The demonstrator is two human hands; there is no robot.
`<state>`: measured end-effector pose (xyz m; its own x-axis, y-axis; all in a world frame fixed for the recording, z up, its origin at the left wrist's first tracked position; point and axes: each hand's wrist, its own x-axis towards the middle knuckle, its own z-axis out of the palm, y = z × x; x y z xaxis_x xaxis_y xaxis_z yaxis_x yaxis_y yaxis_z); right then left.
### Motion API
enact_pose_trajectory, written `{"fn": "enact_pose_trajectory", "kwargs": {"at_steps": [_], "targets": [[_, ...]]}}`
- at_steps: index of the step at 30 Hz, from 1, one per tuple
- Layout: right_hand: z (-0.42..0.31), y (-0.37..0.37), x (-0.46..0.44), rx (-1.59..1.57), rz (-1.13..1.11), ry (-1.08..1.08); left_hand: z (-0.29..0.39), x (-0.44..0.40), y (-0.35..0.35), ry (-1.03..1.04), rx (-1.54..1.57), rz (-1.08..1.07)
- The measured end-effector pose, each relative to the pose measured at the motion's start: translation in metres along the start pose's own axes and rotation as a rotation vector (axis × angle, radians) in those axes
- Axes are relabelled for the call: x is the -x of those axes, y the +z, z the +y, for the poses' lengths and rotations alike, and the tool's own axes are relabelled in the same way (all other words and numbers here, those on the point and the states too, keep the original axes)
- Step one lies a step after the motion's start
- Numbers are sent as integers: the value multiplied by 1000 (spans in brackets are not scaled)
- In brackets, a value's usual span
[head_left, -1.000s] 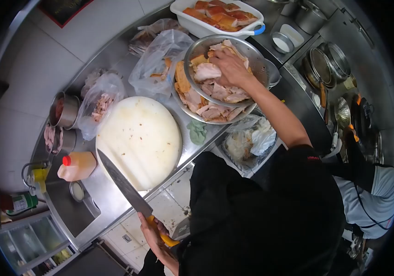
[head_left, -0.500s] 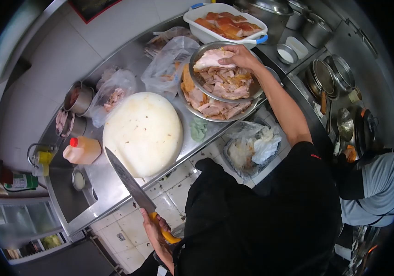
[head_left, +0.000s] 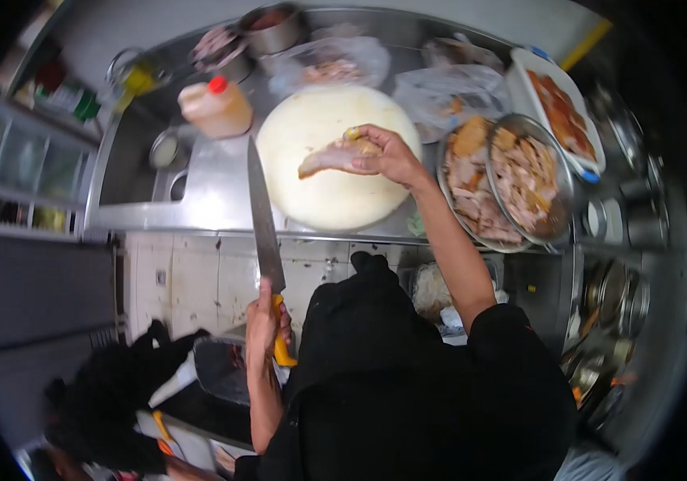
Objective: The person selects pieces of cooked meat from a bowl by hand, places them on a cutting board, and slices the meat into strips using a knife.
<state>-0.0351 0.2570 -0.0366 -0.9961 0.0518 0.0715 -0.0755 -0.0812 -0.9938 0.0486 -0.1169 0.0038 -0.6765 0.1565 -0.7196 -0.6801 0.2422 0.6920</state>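
My left hand (head_left: 264, 325) is closed around the yellow handle of a large knife (head_left: 262, 216), its blade pointing up beside the board. Over the round white cutting board (head_left: 335, 204), my right hand (head_left: 387, 158) pinches a slab of cooked meat (head_left: 331, 159), tilted to the left. To the right stand a perforated metal bowl (head_left: 526, 180) of meat pieces and, partly beneath it, a wider metal bowl (head_left: 472, 192) with more meat. Whether the slab touches the board cannot be told.
An orange jug (head_left: 216, 108), plastic bags (head_left: 447, 92) and metal pots (head_left: 273, 30) stand around the board. A white tub (head_left: 556, 104) holds browned meat. The sink (head_left: 139, 176) is at left. Another person's dark sleeve (head_left: 111, 393) shows at lower left.
My right hand has lifted the slab out of the bowl and carried it over the board. The view has turned, so the counter now runs across it. My left hand still holds the knife.
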Motion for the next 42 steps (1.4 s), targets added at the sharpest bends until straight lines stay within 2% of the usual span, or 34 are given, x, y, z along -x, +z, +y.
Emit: {"fn": "enact_pose_trajectory", "kwargs": {"at_steps": [3,4,5,7,10,14,17,18,21,22,25,26,29,30,33,34,35,37,40,42], "targets": [[58,16,-31,890,-160,-82,-11,6,-1,-20,35,67],[72,15,-32,1007,-128,-252,-16,6,-2,-28,46,90],[83,6,-32,841,-46,-200,-20,5,-3,-32,55,112],[54,9,-18,516,128,-68,-25,13,-1,-60,47,168],[28,15,-16,687,369,398,-39,17,0,-96,79,223],[83,19,-39,567,340,248,-41,15,2,-104,98,229],[94,15,-68,496,321,206,-27,14,7,-103,66,256],[89,18,-79,558,356,219,-25,12,7,-95,57,256],[81,27,-98,374,447,186,-27,9,8,-80,32,268],[67,38,-95,556,404,221,-29,7,8,-75,22,270],[71,36,-98,542,158,176,-33,3,10,-89,3,294],[69,31,-107,506,-25,156,-34,1,11,-76,10,291],[27,58,-129,690,-591,188,-35,-2,12,-65,20,267],[33,66,-133,677,-611,93,-34,-2,11,-71,22,255],[24,66,-112,704,-84,-286,-39,-4,6,-55,7,254],[31,61,-106,711,169,-262,-43,-3,4,-55,-6,268],[33,51,-93,843,380,-5,-48,-2,2,-56,-19,280],[15,60,-88,919,264,543,-54,-2,0,-71,18,289],[37,91,-90,929,252,443,-51,1,-1,-102,40,277],[56,98,-105,958,192,207,-53,1,-4,-81,64,251]]}}
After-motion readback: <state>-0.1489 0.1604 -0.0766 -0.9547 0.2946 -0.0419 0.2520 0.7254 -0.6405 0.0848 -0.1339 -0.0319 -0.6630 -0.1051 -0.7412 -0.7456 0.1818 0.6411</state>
